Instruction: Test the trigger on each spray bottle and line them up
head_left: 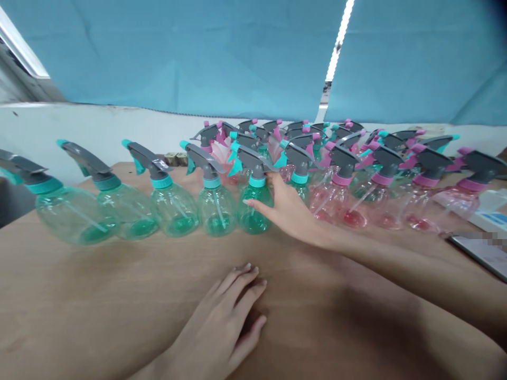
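Note:
My right hand (291, 203) is wrapped round a green spray bottle (257, 221) in the front row. Its thumb lies across the front of the bottle, and the other fingers are mostly hidden behind it. The bottle stands upright, with a grey and turquoise trigger head. Directly left of it is another green spray bottle (216, 208), and a further green one (300, 184) is partly covered by my hand on the right. Palm down on the wooden table (119, 295), my left hand (222, 316) holds nothing, its fingers stretched out.
More green spray bottles (174, 206) line the left of the row. Pink spray bottles (354, 208) continue it to the right, with several more crowded behind. A phone-like flat device (481, 253) lies at the right edge. A blue cloth (198, 58) hangs at the back.

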A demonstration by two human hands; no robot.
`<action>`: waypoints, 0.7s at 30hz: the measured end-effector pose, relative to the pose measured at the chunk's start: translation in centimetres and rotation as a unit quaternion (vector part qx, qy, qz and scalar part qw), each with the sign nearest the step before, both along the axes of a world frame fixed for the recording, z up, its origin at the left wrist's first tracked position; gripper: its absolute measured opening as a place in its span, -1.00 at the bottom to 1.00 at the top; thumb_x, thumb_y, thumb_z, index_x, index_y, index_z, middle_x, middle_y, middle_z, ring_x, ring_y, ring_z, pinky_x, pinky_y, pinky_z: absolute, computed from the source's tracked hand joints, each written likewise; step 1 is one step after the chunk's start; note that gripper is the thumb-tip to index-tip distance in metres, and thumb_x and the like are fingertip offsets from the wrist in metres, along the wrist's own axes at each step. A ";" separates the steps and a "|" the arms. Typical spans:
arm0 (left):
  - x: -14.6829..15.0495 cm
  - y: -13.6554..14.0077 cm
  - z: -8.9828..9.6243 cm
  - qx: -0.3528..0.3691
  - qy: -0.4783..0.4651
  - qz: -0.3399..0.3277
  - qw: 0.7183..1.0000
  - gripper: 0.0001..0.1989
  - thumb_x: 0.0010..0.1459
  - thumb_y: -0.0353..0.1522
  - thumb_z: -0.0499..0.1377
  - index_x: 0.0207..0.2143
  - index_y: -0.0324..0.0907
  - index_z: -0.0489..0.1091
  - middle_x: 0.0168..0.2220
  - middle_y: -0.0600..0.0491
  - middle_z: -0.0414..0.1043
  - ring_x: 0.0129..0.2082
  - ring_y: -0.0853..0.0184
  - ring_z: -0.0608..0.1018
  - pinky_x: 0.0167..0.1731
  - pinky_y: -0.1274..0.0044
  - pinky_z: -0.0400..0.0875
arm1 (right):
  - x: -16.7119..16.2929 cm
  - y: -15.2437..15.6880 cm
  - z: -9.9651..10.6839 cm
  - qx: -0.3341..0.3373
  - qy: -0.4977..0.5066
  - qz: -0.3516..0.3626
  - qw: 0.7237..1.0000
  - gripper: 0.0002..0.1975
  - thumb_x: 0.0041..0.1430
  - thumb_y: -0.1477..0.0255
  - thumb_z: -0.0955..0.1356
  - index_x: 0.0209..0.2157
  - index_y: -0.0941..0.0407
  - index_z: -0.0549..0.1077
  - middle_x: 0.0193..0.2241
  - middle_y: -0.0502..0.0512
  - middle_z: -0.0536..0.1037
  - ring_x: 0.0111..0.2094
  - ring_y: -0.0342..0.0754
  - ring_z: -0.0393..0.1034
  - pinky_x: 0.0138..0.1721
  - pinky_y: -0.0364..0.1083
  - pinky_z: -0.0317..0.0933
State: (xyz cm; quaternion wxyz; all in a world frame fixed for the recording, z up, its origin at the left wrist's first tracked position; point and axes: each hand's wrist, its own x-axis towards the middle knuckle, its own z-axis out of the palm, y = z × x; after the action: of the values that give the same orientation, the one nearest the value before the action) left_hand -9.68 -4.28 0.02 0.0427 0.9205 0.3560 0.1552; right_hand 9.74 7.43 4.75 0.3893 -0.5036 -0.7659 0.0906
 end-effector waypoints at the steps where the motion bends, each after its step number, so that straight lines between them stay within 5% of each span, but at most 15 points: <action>1: 0.0 0.0 0.0 0.001 -0.002 0.001 1.000 -0.62 0.25 -0.34 0.09 0.11 -0.16 0.26 0.12 -0.07 0.35 0.11 0.10 0.39 0.06 0.26 0.35 | 0.0 -0.2 0.1 -0.005 0.007 0.001 1.000 -0.36 0.12 0.12 0.34 0.10 0.21 0.16 -0.06 0.31 0.47 -0.10 0.16 0.41 -0.16 0.12 0.31; 4: -0.1 -0.1 0.1 0.008 -0.008 0.004 1.000 -0.62 0.24 -0.33 0.10 0.11 -0.15 0.26 0.12 -0.06 0.35 0.10 0.11 0.41 0.05 0.28 0.36 | 0.6 -1.3 0.4 -0.021 0.035 0.008 0.999 -0.32 0.10 0.11 0.36 0.14 0.20 0.18 0.10 0.31 0.39 0.09 0.16 0.30 0.03 0.14 0.24; 7: -0.1 0.0 0.0 0.028 -0.013 0.001 1.000 -0.62 0.24 -0.33 0.11 0.11 -0.16 0.25 0.10 -0.06 0.36 0.08 0.11 0.43 0.04 0.29 0.37 | 2.2 -3.0 1.1 -0.028 0.068 0.023 0.997 -0.54 0.15 0.24 0.36 0.03 0.15 0.33 0.04 0.19 0.46 0.05 0.06 0.36 0.07 0.07 0.23; 12: -0.1 0.2 -0.4 0.048 -0.015 0.009 0.999 -0.60 0.24 -0.32 0.10 0.12 -0.12 0.20 0.10 -0.04 0.37 0.04 0.13 0.46 0.03 0.30 0.39 | 6.5 -5.0 2.0 -0.027 0.133 -0.016 0.991 -0.74 0.13 0.24 0.37 -0.20 0.10 0.44 -0.24 0.12 0.57 -0.27 0.00 0.50 -0.34 -0.04 0.39; 18: -0.1 0.3 -0.3 0.050 -0.013 0.012 0.999 -0.62 0.26 -0.31 0.08 0.12 -0.07 0.20 0.09 -0.01 0.38 0.04 0.13 0.47 0.04 0.30 0.37 | 8.9 -4.0 1.3 -0.045 0.027 -0.115 0.992 -0.52 0.08 0.11 0.36 -0.06 0.15 0.41 -0.34 0.15 0.59 -0.40 0.06 0.49 -0.31 0.07 0.34; 21: -0.1 0.1 -0.1 0.046 -0.017 0.015 0.999 -0.64 0.28 -0.31 0.06 0.12 -0.07 0.19 0.08 0.01 0.38 0.02 0.15 0.48 0.03 0.31 0.38 | 8.2 -2.9 1.0 -0.054 0.005 -0.107 0.993 -0.34 0.07 0.08 0.36 0.08 0.23 0.31 -0.17 0.28 0.57 -0.23 0.15 0.51 -0.17 0.12 0.32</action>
State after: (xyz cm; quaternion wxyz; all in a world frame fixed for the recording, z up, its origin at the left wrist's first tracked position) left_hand -9.77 -4.13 -0.03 0.0042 0.9134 0.3610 0.1879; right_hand 17.97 4.56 5.77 0.3729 -0.6025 -0.6995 0.0926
